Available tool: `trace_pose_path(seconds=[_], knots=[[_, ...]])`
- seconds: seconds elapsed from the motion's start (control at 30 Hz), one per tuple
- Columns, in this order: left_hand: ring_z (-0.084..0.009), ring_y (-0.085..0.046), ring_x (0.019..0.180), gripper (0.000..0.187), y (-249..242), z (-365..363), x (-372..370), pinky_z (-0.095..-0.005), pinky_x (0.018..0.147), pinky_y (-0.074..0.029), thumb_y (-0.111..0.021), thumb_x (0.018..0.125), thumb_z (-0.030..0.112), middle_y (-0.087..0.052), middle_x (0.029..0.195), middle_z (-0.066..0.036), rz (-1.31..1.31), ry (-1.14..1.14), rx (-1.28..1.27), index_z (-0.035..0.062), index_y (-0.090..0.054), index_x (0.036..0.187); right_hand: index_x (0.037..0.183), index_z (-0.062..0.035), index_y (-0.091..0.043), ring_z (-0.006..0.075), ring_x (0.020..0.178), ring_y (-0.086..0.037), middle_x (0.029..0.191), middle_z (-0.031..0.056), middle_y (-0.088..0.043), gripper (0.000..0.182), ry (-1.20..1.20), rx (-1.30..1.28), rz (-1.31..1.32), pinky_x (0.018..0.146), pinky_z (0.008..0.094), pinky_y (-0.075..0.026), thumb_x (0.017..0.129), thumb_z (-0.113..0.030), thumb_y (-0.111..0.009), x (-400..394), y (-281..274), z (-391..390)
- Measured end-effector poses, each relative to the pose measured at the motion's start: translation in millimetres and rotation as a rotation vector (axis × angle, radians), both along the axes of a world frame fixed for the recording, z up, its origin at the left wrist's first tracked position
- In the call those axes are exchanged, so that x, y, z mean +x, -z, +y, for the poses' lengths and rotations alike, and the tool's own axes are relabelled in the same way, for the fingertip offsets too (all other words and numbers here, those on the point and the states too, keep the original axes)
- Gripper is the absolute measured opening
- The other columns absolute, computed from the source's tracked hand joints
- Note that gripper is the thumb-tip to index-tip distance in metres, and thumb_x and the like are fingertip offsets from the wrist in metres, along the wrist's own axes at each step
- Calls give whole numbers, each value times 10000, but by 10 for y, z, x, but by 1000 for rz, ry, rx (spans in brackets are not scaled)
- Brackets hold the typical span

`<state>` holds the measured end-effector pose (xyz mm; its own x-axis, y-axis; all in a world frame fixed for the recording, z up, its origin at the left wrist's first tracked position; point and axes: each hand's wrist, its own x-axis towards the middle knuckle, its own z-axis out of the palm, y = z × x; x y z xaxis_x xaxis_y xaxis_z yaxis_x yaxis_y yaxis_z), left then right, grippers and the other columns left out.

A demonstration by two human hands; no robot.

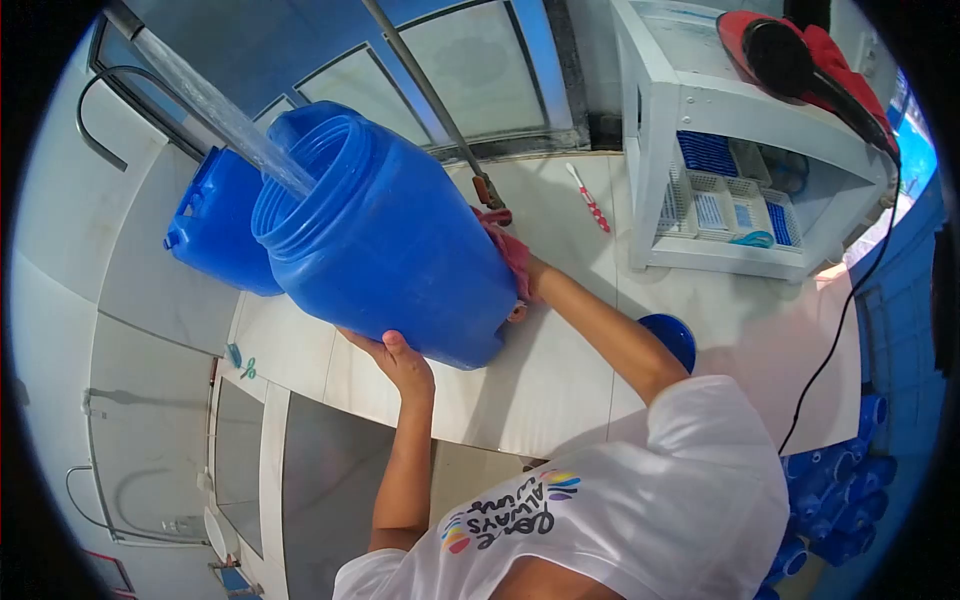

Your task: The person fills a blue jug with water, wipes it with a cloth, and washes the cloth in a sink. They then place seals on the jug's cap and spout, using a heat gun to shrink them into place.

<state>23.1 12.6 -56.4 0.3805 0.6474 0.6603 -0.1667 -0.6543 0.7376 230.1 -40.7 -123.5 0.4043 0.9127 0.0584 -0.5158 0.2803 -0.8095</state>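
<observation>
A large blue plastic drum (400, 240) leans over the pale counter, its wide threaded mouth facing up and left. A clear stream of water (230, 135) runs into that mouth from a pipe at the upper left. My left hand (400, 365) grips the drum's lower side, thumb up along the wall and the fingers partly hidden beneath it. On the far side, near the base, my right hand (532, 282) presses a red cloth (510, 250) to the drum; most of its fingers are covered by the cloth and the drum.
Behind the drum stands a second blue container (215, 225). A red-and-white brush (588, 200) lies on the counter, with a blue round lid (668, 340) by my right forearm. To the right is a white shelf (655, 130) bearing a hair dryer (780, 60); its black cord hangs down.
</observation>
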Motion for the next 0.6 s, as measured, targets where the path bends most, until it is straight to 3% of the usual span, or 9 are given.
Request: trace_pose_path(seconds=[0.13, 0.2, 0.23, 0.3, 0.33, 0.57, 0.6], knots=[[-305, -139, 1356, 949, 43, -12, 12, -408, 1092, -138, -397, 856, 636, -59, 1477, -199, -55, 37, -35, 2, 23, 1423, 1368, -94, -349, 136, 1182, -441, 1321, 62, -444, 694, 278, 20, 74, 931, 287, -377, 862, -551, -477, -306, -348, -221], [-299, -138, 1357, 939, 33, -15, -28, -402, 1093, -139, -412, 861, 618, -67, 1478, -196, -46, 34, -45, 3, 20, 1424, 1372, -86, -322, 150, 1167, -430, 1302, 70, -432, 696, 190, -70, 18, 924, 282, -372, 866, -542, -461, -319, -963, -414], [-298, -140, 1357, 933, 21, -23, -25, -398, 1093, -139, -418, 864, 611, -75, 1478, -195, -58, 53, -42, 7, 18, 1425, 1372, -86, -322, 150, 1167, -430, 1302, 70, -432, 696, 183, -77, 19, 924, 282, -372, 866, -542, -461, -177, -891, -281], [-296, -142, 1356, 927, 0, -25, -3, -394, 1093, -139, -424, 866, 603, -82, 1478, -193, -74, 65, -40, 11, 16, 1426, 1342, -76, -353, 178, 1065, -488, 1217, 99, -467, 591, 67, 144, -322, 907, 287, -388, 913, -482, -387, -15, -695, -2], [-298, -142, 1356, 925, 9, -16, 4, -394, 1093, -138, -428, 866, 600, -84, 1478, -192, -83, 64, -19, 14, 16, 1427, 1342, -76, -353, 178, 1065, -488, 1217, 99, -467, 591, 59, 142, -321, 907, 287, -388, 913, -482, -387, -79, -627, 17], [-311, -124, 1366, 880, 17, 19, -11, -392, 1097, -131, -450, 881, 550, -73, 1483, -202, -109, 94, -20, 17, -17, 1431, 1254, 1, -376, 265, 1051, -514, 1197, 204, -484, 365, 876, -22, 185, 908, 409, -380, 958, -204, -317, -1138, -310, -263], [-311, -119, 1369, 862, 39, 29, -41, -393, 1098, -132, -453, 887, 534, -70, 1485, -202, -106, 112, -28, 16, -30, 1432, 1250, 30, -357, 327, 1102, -464, 1235, 241, -434, 417, 1056, -188, -124, 918, 474, -351, 939, -248, -367, -1363, -215, -228]])
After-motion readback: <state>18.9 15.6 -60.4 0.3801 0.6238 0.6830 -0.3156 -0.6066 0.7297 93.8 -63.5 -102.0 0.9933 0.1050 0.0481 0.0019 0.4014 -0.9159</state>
